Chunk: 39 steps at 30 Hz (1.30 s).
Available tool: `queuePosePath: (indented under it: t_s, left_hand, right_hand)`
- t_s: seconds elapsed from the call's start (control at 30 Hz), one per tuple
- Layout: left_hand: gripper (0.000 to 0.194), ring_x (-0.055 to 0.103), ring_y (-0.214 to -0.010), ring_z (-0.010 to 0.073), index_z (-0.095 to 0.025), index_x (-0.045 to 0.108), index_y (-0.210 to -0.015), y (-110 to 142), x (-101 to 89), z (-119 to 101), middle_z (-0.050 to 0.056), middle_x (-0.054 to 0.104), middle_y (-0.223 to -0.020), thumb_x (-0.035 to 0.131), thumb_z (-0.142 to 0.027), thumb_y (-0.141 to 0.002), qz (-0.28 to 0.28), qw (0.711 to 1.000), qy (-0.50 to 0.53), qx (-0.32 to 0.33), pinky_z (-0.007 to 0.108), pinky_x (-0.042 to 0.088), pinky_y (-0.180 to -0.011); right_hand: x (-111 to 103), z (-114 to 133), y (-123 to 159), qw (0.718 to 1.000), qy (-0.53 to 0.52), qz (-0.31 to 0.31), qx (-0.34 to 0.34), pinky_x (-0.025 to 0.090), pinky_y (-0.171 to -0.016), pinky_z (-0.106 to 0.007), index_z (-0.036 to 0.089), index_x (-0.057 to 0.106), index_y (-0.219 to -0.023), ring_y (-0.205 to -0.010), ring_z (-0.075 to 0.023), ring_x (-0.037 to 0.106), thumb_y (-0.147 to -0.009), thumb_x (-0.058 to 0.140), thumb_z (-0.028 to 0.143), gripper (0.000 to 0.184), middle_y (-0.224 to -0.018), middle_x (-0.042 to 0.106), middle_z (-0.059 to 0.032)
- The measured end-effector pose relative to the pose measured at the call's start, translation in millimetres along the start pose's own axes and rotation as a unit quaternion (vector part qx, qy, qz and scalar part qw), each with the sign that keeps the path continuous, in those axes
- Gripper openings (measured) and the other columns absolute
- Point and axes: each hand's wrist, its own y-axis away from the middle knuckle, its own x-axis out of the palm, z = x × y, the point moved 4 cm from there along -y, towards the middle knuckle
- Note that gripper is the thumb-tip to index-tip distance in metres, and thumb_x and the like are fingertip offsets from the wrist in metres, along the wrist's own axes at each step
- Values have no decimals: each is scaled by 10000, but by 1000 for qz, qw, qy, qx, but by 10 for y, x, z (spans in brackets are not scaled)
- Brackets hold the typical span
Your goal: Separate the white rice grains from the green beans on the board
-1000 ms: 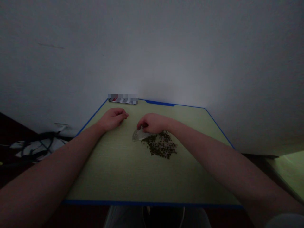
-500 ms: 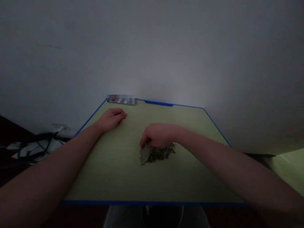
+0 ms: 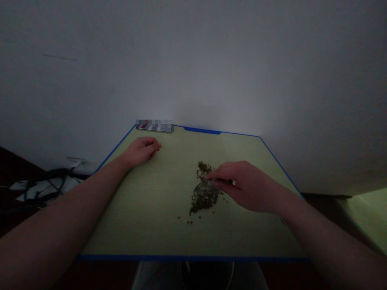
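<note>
My right hand (image 3: 238,183) pinches a clear, rounded, lid-like piece (image 3: 205,184) by its edge, low over the table. Under and around that piece lies a pile of small dark green-brown grains (image 3: 203,201), perhaps dried beans or peppercorns; the dim light hides their kind. Part of the heap shows beyond the clear piece, and a few loose grains are scattered nearer to me. My left hand (image 3: 143,150) rests on the table to the left with its fingers curled in, no object visible in it.
The pale yellow-green table (image 3: 145,225) has a blue edge and stands against a grey wall (image 3: 193,72). At its back left corner lies a flat phone-like thing (image 3: 155,127), partly blurred out. Dark cables (image 3: 54,175) hang beyond the left side.
My right hand has moved right with the clear piece and turned, so the grains show more. The heap is now split and spread, with more loose grains. My left hand stays put.
</note>
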Motion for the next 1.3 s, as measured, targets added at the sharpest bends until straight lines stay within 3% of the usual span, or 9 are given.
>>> queuePosePath:
  t_s: [0.13,0.3,0.67,0.83,0.93,1.13,1.3]
  left_hand:
    - [249,392,-427,106,-203,515,-578,14,2,-26,-40,450,-457,556,-388,-740,0,1000,-4,-1,256,308,-463]
    - [236,400,-438,107,-200,523,-594,3,8,3,-40,455,-468,560,-392,-726,-7,1000,2,0,252,307,-468]
    - [218,401,-430,108,-203,530,-605,-3,7,15,-41,456,-464,566,-381,-725,-5,1000,15,-7,255,302,-454]
    - [187,395,-431,109,-197,557,-619,17,5,-28,-41,457,-464,558,-353,-722,-3,1000,17,-7,256,303,-465]
    - [197,399,-435,112,-196,547,-601,24,6,-47,-37,454,-460,557,-354,-719,-5,1000,12,-9,257,305,-467]
    - [226,395,-424,105,-196,526,-585,25,3,-46,-42,445,-448,561,-371,-724,-11,1000,5,-1,251,303,-459]
    - [203,394,-418,100,-191,541,-613,13,11,-21,-48,451,-451,555,-360,-726,-5,1000,11,-3,243,304,-453]
  right_hand:
    - [252,-50,450,992,-53,-44,102,503,-700,-302,248,680,-1195,-806,-187,676,-895,492,181,361,-972,746,-48]
    - [553,30,701,985,-107,-55,127,542,-733,-339,217,664,-1215,-834,-204,686,-889,468,192,381,-997,736,-84]
    - [665,225,177,997,-71,-16,21,507,-853,-346,141,669,-1187,-927,-212,659,-880,445,117,380,-1005,721,-100]
    - [653,249,222,997,-72,15,4,495,-844,-326,165,670,-1188,-918,-205,657,-867,480,108,378,-1020,723,-76]
    - [600,260,183,998,-64,2,-4,485,-827,-301,173,668,-1188,-899,-188,652,-879,475,105,371,-1006,721,-64]
    - [711,398,43,995,42,22,-91,467,-722,-307,185,631,-1231,-817,-203,628,-843,508,80,421,-907,696,-52]
    - [761,363,215,991,59,11,-117,460,-689,-309,209,624,-1202,-779,-196,618,-841,517,82,397,-890,691,-31]
